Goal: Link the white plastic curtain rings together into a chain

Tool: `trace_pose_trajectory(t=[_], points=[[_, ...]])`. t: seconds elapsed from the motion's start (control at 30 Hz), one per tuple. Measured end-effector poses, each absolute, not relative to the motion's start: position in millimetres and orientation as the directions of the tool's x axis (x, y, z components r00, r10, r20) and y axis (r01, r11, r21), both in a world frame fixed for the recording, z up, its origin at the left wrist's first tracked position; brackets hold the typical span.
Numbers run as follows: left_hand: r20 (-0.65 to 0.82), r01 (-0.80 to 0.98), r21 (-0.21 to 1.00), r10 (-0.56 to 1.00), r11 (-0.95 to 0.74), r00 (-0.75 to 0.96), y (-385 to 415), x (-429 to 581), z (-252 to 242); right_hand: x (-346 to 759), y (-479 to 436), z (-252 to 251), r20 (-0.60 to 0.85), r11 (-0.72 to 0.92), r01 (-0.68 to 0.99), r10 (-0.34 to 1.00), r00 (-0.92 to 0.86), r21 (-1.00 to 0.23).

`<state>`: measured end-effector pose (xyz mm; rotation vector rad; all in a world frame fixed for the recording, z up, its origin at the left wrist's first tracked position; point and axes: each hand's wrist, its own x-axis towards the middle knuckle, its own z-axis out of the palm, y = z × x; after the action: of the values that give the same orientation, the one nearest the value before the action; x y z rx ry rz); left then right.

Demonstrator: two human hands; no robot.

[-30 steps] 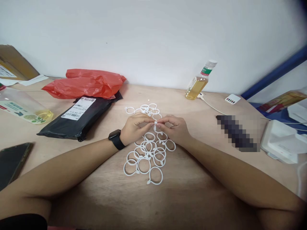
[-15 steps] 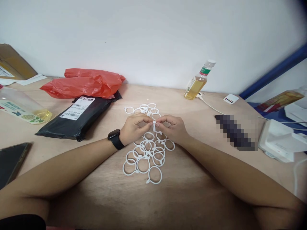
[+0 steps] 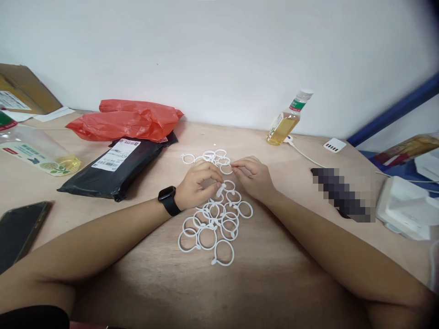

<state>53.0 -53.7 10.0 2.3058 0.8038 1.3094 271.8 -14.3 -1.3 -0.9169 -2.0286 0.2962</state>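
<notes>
White ring (image 3: 220,190) in left hand (image 3: 196,185), round overlapping rings (image 3: 213,223) on grained wood (image 3: 164,278)

some rings (image 3: 217,202): partly behind left hand (image 3: 199,185) | phone (image 3: 20,233): cropped left

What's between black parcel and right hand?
In the head view, from the black parcel to the right hand: a black watch, the left hand with a white ring at its fingertips, then loose white rings.

The rings (image 3: 214,223) at six o'clock were white, the watch (image 3: 167,195) at eight black, the parcel (image 3: 103,183) at nine black with a white label (image 3: 116,156), the bag (image 3: 125,123) at ten red, the bottle (image 3: 284,128) at two yellow, banded green and red.
</notes>
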Motion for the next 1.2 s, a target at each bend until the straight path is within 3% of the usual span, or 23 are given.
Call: trace_pose_trajectory(t=[0.17,0.33,0.5,0.7,0.77,0.9,1.03,1.2], points=[[0.66,0.313,0.552,0.634,-0.773,0.403,-53.2,53.7,8.3,285.9,6.6,-16.2,0.433,0.65,0.654,0.755,-0.493,-0.388],[0.607,0.351,0.662,0.748,-0.662,0.268,-46.8,53.9,1.9,285.1,5.3,-21.2,0.34,0.615,0.695,0.787,-0.515,-0.372],[0.571,0.326,0.715,0.785,-0.619,0.239,-42.2,53.5,-2.5,281.4,1.8,-14.9,0.429,0.634,0.568,0.773,-0.467,-0.525],[0.556,0.323,0.725,0.794,-0.609,0.248,-41.6,54.2,-2.8,278.2,-1.4,-10.0,0.45,0.491,0.47,0.869,-0.205,-0.734],[0.545,0.323,0.734,0.802,-0.598,0.244,-41.4,54.2,-3.1,278.1,-4.9,-7.9,0.483,0.51,0.431,0.857,-0.18,-0.744],[0.521,0.326,0.757,0.824,-0.566,0.222,-40.7,53.8,-5.9,275.0,-17.0,-1.1,0.648,0.74,0.386,0.671,-0.361,-0.551],[0.496,0.311,0.796,0.854,-0.519,0.156,-39.9,54.1,-10.4,266.9,-26.3,1.8,0.623,0.882,0.296,0.468,-0.626,-0.366],[0.469,0.24,0.831,0.865,-0.501,0.181,-41.0,56.8,-10.2,263.7,-28.4,0.4,0.599,0.928,0.261,0.371,-0.71,-0.266]])
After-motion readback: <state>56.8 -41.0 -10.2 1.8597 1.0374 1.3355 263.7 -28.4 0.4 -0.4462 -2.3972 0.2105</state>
